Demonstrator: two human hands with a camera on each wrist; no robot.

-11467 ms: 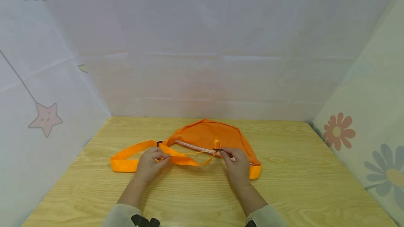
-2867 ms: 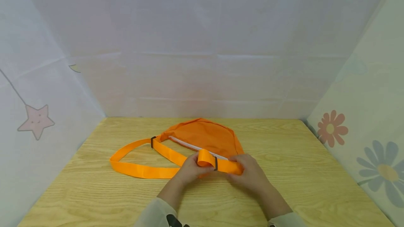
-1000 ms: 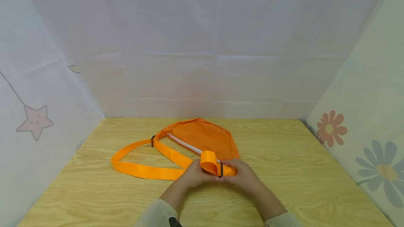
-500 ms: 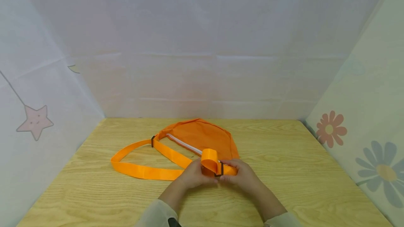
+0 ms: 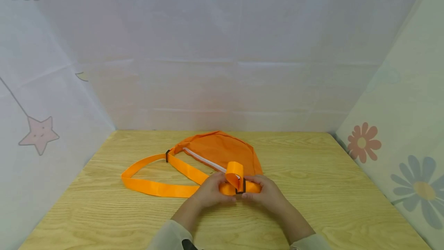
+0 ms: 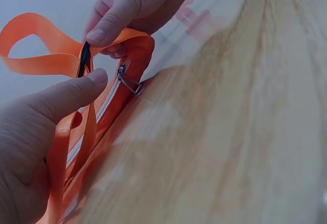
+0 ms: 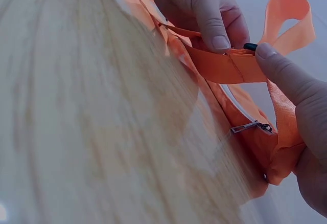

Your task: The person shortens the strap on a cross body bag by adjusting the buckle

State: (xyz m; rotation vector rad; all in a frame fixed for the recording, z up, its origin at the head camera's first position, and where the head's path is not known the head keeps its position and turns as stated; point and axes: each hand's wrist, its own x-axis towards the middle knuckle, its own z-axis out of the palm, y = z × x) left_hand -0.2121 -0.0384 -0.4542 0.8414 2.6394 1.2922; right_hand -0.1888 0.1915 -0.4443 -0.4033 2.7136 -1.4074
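An orange waist bag (image 5: 225, 147) lies on the wooden table, its white zipper (image 5: 204, 158) facing the person. My right hand (image 5: 270, 196) pinches the black strap slider (image 5: 244, 185) at the bag's right end, its thumb on the slider's edge in the right wrist view. Close on the left, my left hand (image 5: 209, 192) pinches the orange strap (image 7: 214, 66) beside the slider, thumb and forefinger at the webbing. A loop of strap (image 5: 234, 168) stands up out of the slider between both hands. Part of the slider is hidden by fingers.
The rest of the strap (image 5: 157, 190) curves in a wide loop on the table (image 5: 333, 188) to the left. A second black slider (image 5: 168, 156) sits near the bag's left end. Printed cloth walls (image 5: 187, 49) stand behind and at both sides.
Earlier the hands were well apart on the strap and slider; now they are close together at the right end. Over the last second the upright loop has shifted slightly right and up.
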